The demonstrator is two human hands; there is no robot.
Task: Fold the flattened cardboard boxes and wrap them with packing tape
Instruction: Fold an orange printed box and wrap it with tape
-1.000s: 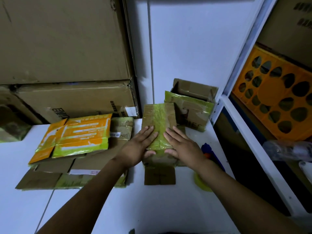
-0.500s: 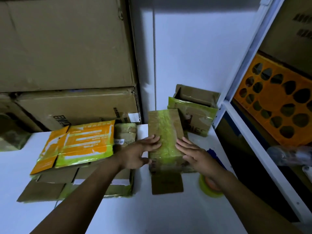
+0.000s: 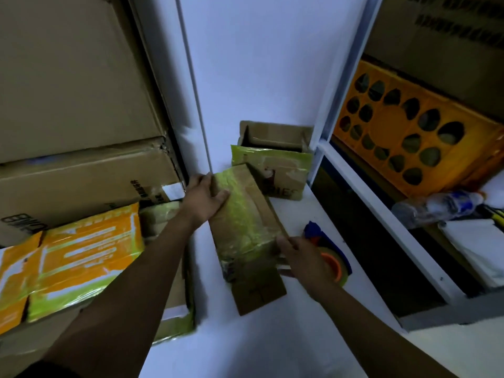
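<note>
The box (image 3: pixel 242 211) lies in the middle of the white table (image 3: pixel 272 336) in front of you. It runs lengthwise away from you, with its far end turned a little to the left. A broad strip of yellow-green tape runs along its top, and a plain brown flap (image 3: pixel 256 290) sticks out from its near end, flat toward you.

Your left hand (image 3: pixel 204 196) holds the far left corner of the box, thumb laid on top and fingers wrapped round the side. Your right hand (image 3: pixel 297 257) grips the near right corner, its fingers curled over the top edge; the thumb is too blurred to place.

Just beyond your right hand sits a roll of tape (image 3: pixel 334 264) with an orange core, partly hidden by the hand. A blue piece (image 3: pixel 316 233) shows behind the roll.

Behind the box, against the wall, an open box (image 3: pixel 272 170) stands upright with green tape across its front. The far right corner of your box reaches it.

To your left lies a pile of flattened boxes (image 3: pixel 81 257), the top one orange and green. Large brown cartons (image 3: pixel 68 77) are stacked behind the pile.

To your right stands a white shelf frame (image 3: pixel 368 203). It holds an orange crate (image 3: pixel 409 137) with round holes, and below that a plastic bottle (image 3: pixel 436 205) lying on its side.
</note>
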